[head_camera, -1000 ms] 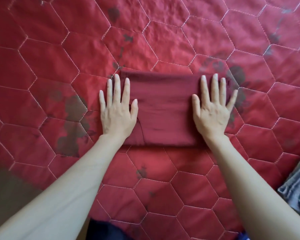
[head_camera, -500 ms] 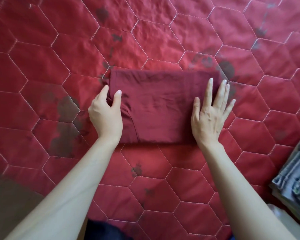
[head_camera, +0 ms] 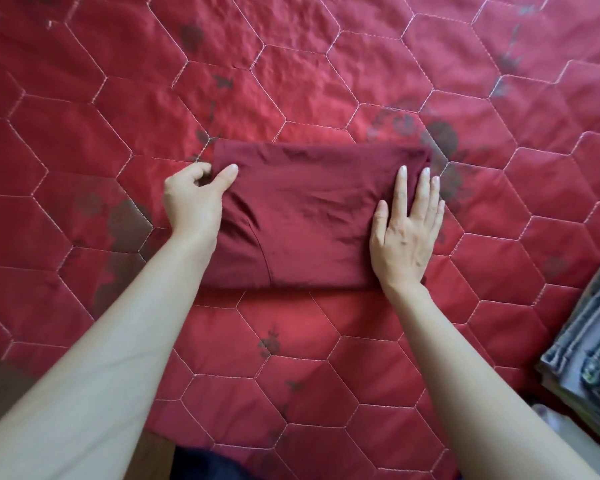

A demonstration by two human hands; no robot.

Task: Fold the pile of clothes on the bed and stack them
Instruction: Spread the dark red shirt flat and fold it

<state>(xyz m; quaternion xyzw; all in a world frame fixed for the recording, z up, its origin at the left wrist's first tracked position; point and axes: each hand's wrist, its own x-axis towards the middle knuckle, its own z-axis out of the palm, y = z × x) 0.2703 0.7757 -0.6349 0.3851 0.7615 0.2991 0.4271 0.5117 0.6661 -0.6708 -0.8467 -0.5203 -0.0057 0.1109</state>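
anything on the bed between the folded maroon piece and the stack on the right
Nothing visible: only bare red quilt lies between the maroon garment and the grey folded stack. The right hand rests flat on the garment's right end.

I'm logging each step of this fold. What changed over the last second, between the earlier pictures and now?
The left hand, which lay flat on the maroon garment, slid to its left edge and now pinches the far-left corner between thumb and curled fingers. The right hand stayed flat on the garment's right side, fingers drawn closer together. The garment stayed folded on the red quilt.
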